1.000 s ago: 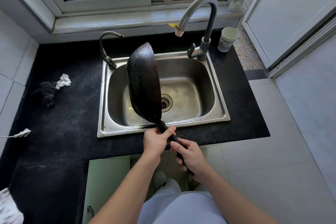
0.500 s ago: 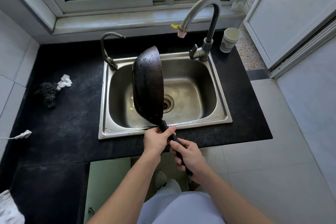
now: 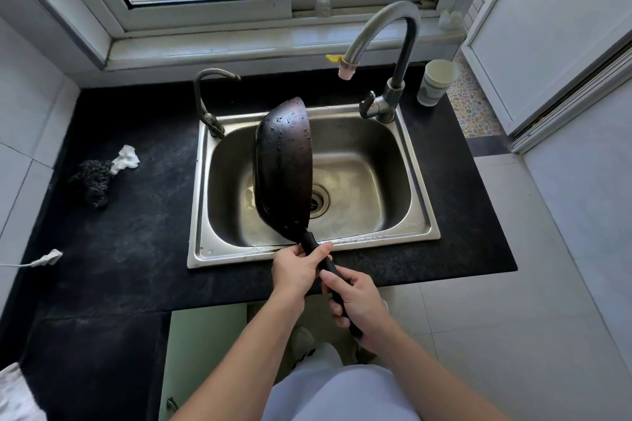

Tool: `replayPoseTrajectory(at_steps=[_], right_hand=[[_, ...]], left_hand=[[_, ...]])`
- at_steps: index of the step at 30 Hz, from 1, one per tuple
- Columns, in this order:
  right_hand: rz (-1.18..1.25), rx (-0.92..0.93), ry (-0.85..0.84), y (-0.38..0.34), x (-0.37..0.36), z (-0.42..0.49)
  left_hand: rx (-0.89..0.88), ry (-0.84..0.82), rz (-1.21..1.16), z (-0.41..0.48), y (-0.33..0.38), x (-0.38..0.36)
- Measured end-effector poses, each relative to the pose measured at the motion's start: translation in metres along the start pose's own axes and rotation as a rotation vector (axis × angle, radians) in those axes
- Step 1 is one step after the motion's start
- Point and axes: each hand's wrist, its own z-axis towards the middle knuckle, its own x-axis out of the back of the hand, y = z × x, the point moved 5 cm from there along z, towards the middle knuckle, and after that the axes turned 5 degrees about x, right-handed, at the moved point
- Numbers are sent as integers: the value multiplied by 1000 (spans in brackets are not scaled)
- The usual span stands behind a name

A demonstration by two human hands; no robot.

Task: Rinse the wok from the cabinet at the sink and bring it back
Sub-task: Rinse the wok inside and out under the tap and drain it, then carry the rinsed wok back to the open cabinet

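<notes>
Both hands, left hand [image 3: 298, 269] and right hand [image 3: 357, 305], grip the handle; the wet wok [image 3: 283, 167] drains on edge over the sink [image 3: 205, 249]. Next comes carrying it back, I'd say.

The left hand [image 3: 297, 270] and, just behind it, the right hand [image 3: 359, 304] grip the handle [image 3: 309, 241] at the counter [image 3: 119, 249] front edge. Ahead of the grip, the wok [image 3: 284, 167] stands on edge over the sink [image 3: 424, 215]. The faucet [image 3: 400, 55] rises farther back and to the right, with a cup [image 3: 436, 82] beside it. A scrubber [image 3: 94, 181] lies far left on the counter.
</notes>
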Motion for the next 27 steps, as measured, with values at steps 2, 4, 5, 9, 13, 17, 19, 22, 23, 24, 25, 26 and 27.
replayPoseTrajectory(at_steps=[2, 4, 5, 9, 13, 17, 19, 22, 23, 24, 25, 26, 27], right_hand=[[-61, 37, 24, -1, -3, -2], [-159, 90, 56, -3, -4, -4], [-225, 131, 67, -6, -4, -5], [-660, 340, 152, -23, -1, -14], [-909, 374, 233, -26, -3, -22], [-1041, 260, 269, -25, -7, -33], [-922, 149, 197, -19, -9, -33], [-340, -49, -68, -5, -22, -33], [-201, -72, -118, -4, -25, -37], [-126, -70, -129, -5, -27, -39], [-92, -59, -112, -7, -27, -40], [-98, -43, -82, -7, -26, -41], [-125, -22, -48, -7, -24, -41]], left_hand=[[-6, 5, -23, -3, 1, 2], [8, 3, -77, -6, 1, 3], [26, -5, -109, -8, -1, 3], [118, -95, -255, -11, -5, -7], [191, -134, -430, -12, -9, -19], [240, -267, -511, -19, -18, -19], [226, -314, -512, -19, -21, -15], [201, -339, -533, -19, -21, -14], [196, -351, -547, -18, -20, -14], [188, -366, -546, -18, -19, -15], [176, -382, -529, -18, -16, -16], [164, -401, -513, -19, -14, -17], [157, -422, -498, -19, -13, -18]])
